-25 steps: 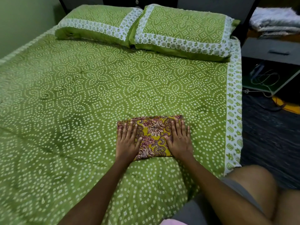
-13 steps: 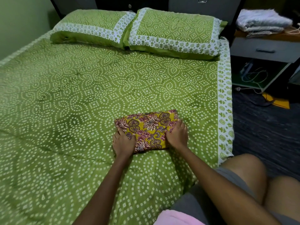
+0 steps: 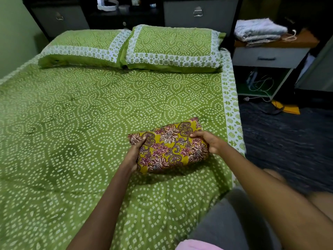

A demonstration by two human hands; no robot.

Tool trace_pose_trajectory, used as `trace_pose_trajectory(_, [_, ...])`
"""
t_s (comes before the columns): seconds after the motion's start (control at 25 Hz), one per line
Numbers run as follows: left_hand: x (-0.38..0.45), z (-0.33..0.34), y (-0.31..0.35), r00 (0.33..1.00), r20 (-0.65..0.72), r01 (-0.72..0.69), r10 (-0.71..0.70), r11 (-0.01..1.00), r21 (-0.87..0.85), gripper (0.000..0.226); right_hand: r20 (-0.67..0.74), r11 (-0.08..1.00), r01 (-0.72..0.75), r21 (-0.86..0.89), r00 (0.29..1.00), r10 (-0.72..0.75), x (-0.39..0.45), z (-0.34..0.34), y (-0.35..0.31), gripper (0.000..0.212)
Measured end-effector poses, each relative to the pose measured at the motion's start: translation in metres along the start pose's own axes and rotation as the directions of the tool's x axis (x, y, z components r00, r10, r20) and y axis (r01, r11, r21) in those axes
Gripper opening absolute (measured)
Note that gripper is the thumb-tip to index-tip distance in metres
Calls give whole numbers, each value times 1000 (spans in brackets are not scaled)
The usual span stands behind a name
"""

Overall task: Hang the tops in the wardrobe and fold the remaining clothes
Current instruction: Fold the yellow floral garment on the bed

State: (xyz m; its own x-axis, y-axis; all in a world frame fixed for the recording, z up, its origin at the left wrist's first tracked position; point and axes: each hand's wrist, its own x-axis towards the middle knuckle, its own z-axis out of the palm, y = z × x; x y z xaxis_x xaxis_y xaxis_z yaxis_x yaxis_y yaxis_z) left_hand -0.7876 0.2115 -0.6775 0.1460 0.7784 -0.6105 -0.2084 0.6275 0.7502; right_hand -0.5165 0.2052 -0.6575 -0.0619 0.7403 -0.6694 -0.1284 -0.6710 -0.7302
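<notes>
I hold the folded cloth (image 3: 170,147) between both hands, lifted just clear of the bed (image 3: 75,127), its shadow lying on the green dotted cover beneath it. It is a thick, compact rectangle, mustard yellow with maroon and cream flowers and dark paisley curls, tilted so its far right corner rides higher. My left hand (image 3: 134,156) grips its left end, thumb on top and fingers (image 3: 139,142) curled under the edge. My right hand (image 3: 210,142) grips its right end, fingers wrapped over the top edge. The bundle sits near the bed's right border, well short of the two pillows (image 3: 173,46) at the head.
</notes>
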Motion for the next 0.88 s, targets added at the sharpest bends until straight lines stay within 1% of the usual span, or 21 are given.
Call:
trace_pose_trajectory(0.08, [4,24,3,994,10,-110,110,994,12,37,-42,998,52,39,998,-50,-3,-26,-9,43])
trace_pose_trajectory(0.16, [11,58,5,980,-18,-195,197,979,64,34,-102,990,118,76,989,-110,-7,-58,-19,57])
trace_pose_trajectory(0.24, [17,96,5,957,-51,-275,286,949,155,31,-134,981,174,89,978,-161,-9,-94,-27,59])
trace_pose_trajectory(0.28, [20,117,5,946,-56,-304,321,931,201,28,-138,975,196,101,974,-181,-8,-115,-30,56])
trace_pose_trajectory(0.36, [35,158,4,923,-37,-361,382,898,252,21,-140,966,231,112,966,-215,-7,-157,-36,41])
trace_pose_trajectory(0.44, [56,205,8,899,8,-422,439,860,286,22,-160,956,272,109,954,-253,-6,-201,-45,23])
trace_pose_trajectory(0.48, [70,231,10,885,32,-451,464,839,303,22,-179,951,291,106,946,-270,-6,-227,-51,19])
trace_pose_trajectory(0.56, [89,292,14,867,82,-491,492,811,318,19,-224,947,308,85,932,-283,-11,-284,-68,17])
trace_pose_trajectory(0.68, [95,380,28,866,156,-499,475,809,311,17,-317,955,288,67,914,-253,-43,-356,-99,26])
trace_pose_trajectory(0.72, [91,404,33,866,184,-500,465,810,307,18,-339,955,288,70,907,-248,-58,-374,-109,25])
trace_pose_trajectory(0.84, [65,474,63,864,243,-500,441,808,311,23,-397,946,309,94,883,-249,-118,-414,-148,9])
trace_pose_trajectory(0.88, [50,495,77,864,252,-498,436,811,307,25,-416,943,316,105,875,-247,-142,-422,-164,8])
